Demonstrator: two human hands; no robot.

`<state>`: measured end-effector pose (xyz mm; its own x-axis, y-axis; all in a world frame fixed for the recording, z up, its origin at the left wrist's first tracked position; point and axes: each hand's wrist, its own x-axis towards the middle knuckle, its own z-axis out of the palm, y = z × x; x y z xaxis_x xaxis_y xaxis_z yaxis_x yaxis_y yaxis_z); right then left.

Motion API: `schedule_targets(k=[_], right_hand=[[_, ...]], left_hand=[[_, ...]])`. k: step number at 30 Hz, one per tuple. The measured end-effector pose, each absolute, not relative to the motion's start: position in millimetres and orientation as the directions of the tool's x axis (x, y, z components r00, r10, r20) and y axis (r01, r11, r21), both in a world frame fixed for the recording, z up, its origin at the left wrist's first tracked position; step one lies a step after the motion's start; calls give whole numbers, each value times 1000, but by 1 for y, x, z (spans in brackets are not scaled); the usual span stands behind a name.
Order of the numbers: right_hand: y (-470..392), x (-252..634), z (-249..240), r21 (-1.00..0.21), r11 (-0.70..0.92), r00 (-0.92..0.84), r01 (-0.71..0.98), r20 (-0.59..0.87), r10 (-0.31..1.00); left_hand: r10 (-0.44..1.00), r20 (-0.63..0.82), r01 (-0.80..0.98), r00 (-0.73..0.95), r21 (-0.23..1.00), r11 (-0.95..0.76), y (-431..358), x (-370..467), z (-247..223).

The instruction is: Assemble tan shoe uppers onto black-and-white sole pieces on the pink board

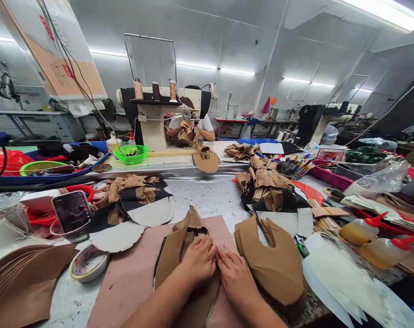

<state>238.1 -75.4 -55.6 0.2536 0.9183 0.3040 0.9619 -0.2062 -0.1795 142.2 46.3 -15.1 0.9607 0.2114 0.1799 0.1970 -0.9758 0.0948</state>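
Observation:
A brown shoe upper piece (171, 255) with a darker underside rests on the pink board (120, 278) in front of me. My left hand (200, 260) has its fingers curled down onto the middle of this piece. Close beside it, my right hand (233, 272) presses bunched fingertips against the piece's right edge. Both hands' fingertips are partly hidden, and the two nearly touch. To the right lies a stack of brown U-shaped cut pieces (271, 259), next to my right wrist.
Left are fanned brown pieces (29, 287), a tape roll (90, 263) and a propped phone (71, 212). Piled uppers (266, 182) and glue bottles (364, 228) stand right. Behind, a person (207, 125) works at a sewing machine (152, 123); a green basket (131, 155) sits nearby.

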Motion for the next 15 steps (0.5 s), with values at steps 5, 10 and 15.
schedule_targets(k=[5, 10, 15], right_hand=[[-81, 238, -54, -180, -174, 219, 968, 265, 939], [-90, 236, -53, -223, -114, 161, 968, 204, 966], [-58, 242, 7, -424, -96, 77, 900, -62, 995]], left_hand=[[212, 166, 202, 963, 79, -976, 49, 149, -18], [225, 128, 217, 966, 70, -974, 47, 144, -23], [268, 103, 260, 958, 86, -962, 32, 138, -23]])
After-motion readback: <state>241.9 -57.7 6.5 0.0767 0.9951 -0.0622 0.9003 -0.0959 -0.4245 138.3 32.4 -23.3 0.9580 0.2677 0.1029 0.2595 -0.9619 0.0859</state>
